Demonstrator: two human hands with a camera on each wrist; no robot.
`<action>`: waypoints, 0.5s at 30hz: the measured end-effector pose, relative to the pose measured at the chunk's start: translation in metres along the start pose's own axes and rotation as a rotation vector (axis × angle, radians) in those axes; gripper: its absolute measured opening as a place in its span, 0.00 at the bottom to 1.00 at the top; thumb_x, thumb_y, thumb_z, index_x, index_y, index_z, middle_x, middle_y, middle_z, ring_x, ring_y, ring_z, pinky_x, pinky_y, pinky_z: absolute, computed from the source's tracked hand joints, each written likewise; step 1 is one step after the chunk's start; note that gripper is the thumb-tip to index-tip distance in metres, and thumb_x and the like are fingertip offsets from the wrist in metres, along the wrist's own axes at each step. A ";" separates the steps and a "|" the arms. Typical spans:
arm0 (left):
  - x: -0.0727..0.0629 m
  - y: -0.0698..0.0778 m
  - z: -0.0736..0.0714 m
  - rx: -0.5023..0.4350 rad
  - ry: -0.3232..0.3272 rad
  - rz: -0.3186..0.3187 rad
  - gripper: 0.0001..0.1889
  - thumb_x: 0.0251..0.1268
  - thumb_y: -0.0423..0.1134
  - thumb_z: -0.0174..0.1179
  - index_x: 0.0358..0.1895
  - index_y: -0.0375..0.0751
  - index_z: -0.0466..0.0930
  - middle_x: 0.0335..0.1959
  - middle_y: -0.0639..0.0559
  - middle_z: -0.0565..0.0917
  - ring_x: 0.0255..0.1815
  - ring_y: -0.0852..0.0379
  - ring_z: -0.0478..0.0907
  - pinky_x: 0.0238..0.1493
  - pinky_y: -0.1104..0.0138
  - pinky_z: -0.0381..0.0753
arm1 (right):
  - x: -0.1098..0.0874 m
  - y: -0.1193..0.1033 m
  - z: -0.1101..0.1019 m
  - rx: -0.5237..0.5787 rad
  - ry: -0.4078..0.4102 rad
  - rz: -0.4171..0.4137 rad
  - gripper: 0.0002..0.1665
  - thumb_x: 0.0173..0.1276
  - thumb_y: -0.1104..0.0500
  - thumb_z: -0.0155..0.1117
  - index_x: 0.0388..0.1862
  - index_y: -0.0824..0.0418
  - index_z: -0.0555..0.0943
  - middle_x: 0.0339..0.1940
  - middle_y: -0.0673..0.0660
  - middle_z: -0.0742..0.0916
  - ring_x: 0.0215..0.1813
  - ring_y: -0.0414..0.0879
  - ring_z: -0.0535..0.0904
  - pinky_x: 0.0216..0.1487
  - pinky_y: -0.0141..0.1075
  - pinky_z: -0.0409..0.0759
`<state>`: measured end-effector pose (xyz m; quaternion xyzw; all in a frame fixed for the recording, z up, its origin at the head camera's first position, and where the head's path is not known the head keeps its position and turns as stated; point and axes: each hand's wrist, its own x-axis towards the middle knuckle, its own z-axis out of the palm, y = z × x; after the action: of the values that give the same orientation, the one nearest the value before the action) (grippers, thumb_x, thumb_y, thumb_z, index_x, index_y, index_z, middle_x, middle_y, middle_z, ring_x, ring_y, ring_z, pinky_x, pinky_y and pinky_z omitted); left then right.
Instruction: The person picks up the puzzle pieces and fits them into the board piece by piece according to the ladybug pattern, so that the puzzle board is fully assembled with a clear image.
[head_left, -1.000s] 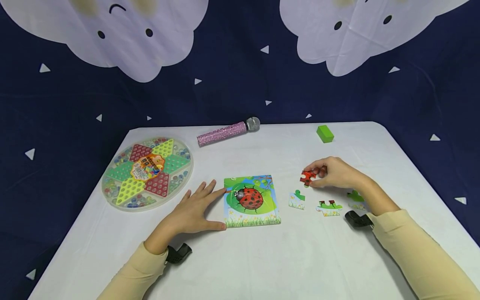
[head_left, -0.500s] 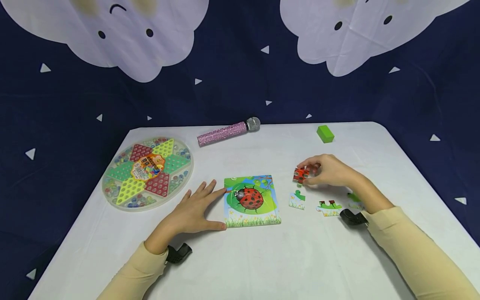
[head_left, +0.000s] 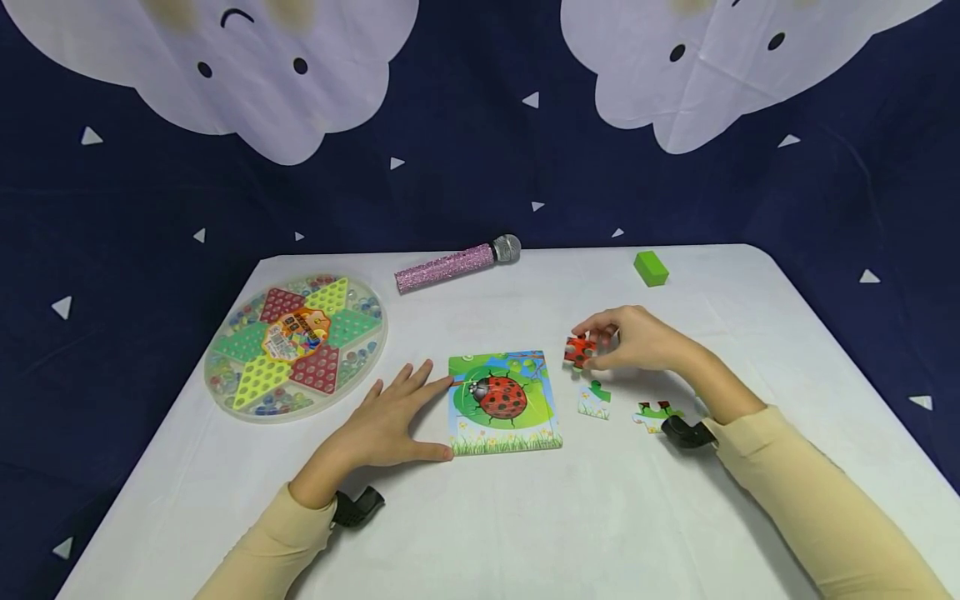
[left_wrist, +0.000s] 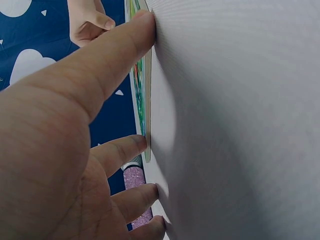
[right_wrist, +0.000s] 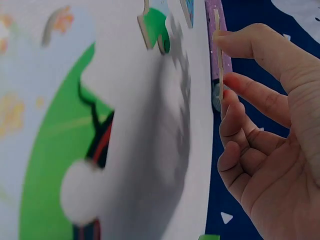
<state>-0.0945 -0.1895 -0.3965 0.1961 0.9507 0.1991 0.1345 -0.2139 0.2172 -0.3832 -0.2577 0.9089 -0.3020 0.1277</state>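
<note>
My right hand [head_left: 641, 340] pinches a red, black-spotted jigsaw piece [head_left: 579, 352] between thumb and fingers, just right of the ladybird puzzle board [head_left: 502, 400]. Seen edge-on in the right wrist view, the jigsaw piece [right_wrist: 220, 60] is raised off the table. My left hand [head_left: 382, 425] lies spread at the board's left side. Its thumb [left_wrist: 142, 25] and index fingertip touch the edge of the board [left_wrist: 148, 100]. One green-and-white jigsaw piece [head_left: 594, 404] lies below the right hand; another [head_left: 647, 415] is partly covered by the wrist camera.
On the left of the white table [head_left: 480, 533] lies a round marble game board [head_left: 318, 371] with colourful triangles. A glittery pink microphone [head_left: 450, 267] is at the back. Towards the back right sits a green block [head_left: 651, 268]. Behind hangs a dark blue cloth [head_left: 465, 200].
My right hand has carried the red jigsaw piece leftward, closer to the puzzle board, and the piece has turned. The left hand has stayed in place.
</note>
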 end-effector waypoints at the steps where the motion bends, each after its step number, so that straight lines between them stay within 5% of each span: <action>1: 0.000 0.000 0.000 0.000 0.000 0.000 0.55 0.57 0.66 0.76 0.86 0.55 0.61 0.90 0.39 0.52 0.90 0.29 0.47 0.80 0.22 0.46 | 0.001 -0.001 0.001 0.002 -0.004 -0.005 0.31 0.59 0.52 0.85 0.62 0.56 0.89 0.35 0.50 0.86 0.40 0.46 0.77 0.37 0.34 0.74; 15: 0.000 0.000 -0.001 -0.001 -0.005 -0.001 0.55 0.58 0.66 0.76 0.86 0.54 0.61 0.90 0.38 0.52 0.90 0.29 0.46 0.80 0.22 0.46 | 0.016 -0.028 0.018 0.018 -0.055 -0.047 0.30 0.58 0.55 0.83 0.62 0.55 0.89 0.40 0.48 0.89 0.43 0.47 0.80 0.46 0.38 0.79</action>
<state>-0.0945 -0.1894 -0.3958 0.1963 0.9502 0.1993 0.1373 -0.2093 0.1805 -0.3813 -0.2861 0.8959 -0.3060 0.1478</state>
